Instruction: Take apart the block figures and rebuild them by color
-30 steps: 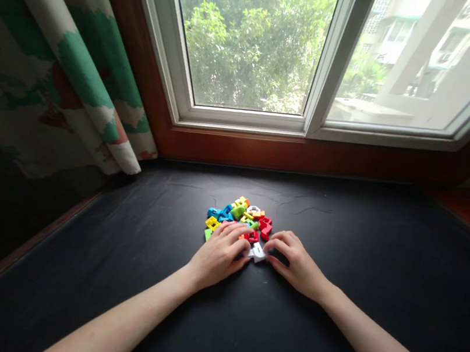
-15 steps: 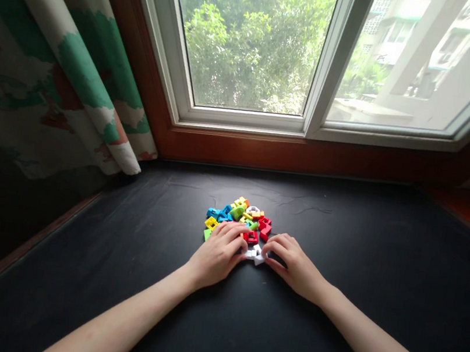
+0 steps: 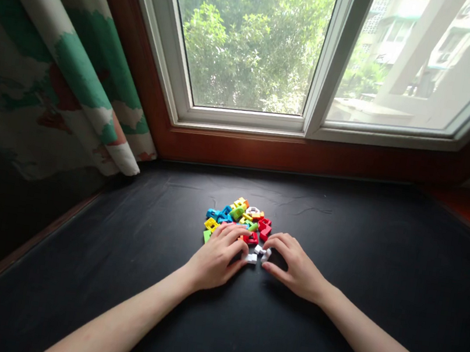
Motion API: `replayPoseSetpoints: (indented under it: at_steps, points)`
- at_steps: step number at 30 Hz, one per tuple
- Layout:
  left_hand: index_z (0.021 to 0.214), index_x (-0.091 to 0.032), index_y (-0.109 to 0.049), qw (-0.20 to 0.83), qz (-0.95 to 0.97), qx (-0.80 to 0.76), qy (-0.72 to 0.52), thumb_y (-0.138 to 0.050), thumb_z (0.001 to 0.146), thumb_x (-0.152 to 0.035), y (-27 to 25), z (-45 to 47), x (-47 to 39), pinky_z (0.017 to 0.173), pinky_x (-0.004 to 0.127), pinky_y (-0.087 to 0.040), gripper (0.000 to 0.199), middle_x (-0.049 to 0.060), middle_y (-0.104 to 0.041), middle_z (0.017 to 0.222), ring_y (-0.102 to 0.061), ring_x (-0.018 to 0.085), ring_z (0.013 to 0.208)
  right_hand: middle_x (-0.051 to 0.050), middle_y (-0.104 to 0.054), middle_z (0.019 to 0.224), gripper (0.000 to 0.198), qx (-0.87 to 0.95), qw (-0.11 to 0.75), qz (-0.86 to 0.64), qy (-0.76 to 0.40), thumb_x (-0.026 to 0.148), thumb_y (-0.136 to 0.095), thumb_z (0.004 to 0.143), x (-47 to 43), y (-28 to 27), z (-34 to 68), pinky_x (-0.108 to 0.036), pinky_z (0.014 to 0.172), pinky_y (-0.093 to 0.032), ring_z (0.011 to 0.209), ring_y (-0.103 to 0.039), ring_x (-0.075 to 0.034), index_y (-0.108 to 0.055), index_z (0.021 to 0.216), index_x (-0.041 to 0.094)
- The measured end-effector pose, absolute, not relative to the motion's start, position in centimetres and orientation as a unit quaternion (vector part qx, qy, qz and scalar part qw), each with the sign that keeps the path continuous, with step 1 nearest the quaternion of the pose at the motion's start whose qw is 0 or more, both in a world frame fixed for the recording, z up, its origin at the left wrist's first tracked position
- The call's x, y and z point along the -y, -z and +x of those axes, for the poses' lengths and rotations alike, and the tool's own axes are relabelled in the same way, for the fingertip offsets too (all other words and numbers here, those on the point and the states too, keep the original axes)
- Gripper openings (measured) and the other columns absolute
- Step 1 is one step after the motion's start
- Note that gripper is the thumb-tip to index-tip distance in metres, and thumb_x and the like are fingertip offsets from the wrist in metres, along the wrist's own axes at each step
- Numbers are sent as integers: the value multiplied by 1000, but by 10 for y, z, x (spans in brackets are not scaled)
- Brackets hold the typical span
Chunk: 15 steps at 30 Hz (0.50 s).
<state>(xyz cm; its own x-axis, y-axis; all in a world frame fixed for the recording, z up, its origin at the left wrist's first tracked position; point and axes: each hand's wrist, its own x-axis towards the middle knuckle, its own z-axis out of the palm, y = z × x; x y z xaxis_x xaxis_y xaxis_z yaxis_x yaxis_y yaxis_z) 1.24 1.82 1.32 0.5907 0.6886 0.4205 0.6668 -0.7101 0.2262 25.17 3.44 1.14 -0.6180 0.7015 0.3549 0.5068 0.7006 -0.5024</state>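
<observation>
My left hand [image 3: 219,256] rests at the near left side of a heap of colourful plastic building blocks [image 3: 238,213], its thumb and forefinger pinching a white block [image 3: 252,258]. Opposite it, my right hand [image 3: 294,266] is curved, with another white block [image 3: 266,255] between thumb and forefinger tips. A small white piece [image 3: 258,250] shows between the two hands, beside the right-hand block; whether they are joined I cannot tell. Red blocks [image 3: 253,238] lie just beyond the fingers. My left hand covers part of the heap.
The heap, with blue, yellow, green, orange and red pieces and a white ring-shaped one [image 3: 253,210], lies on a black tabletop [image 3: 212,325]. Behind the table is a window with a wooden sill [image 3: 239,150]. A patterned curtain [image 3: 96,102] hangs at the left.
The white pieces, close together between my fingertips before, now show a gap. My right thumb and forefinger have spread wider around their block. My left hand has hardly moved.
</observation>
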Motion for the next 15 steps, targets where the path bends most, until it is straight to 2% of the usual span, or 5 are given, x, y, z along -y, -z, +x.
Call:
replayPoseSetpoints:
  at_steps: [8,15]
  points:
    - [90,-22,-62,5,909,-330,-256,-58,89,-24,-16,13,-16,108,42,-36,5,6,-65,120,-55,22,119,-3,-62,92,15,873,283,-354,-180,11,-56,84,-36,-10,253,-36,83,-46,89,-56,-20,-52,92,23]
    - [91,-22,-62,27,930,-280,-237,-57,92,-31,-21,13,-16,103,34,-39,10,3,-69,105,-61,18,106,-3,-61,92,15,872,285,-341,-205,12,-57,83,-38,-9,257,-34,82,-48,88,-57,-19,-53,92,23]
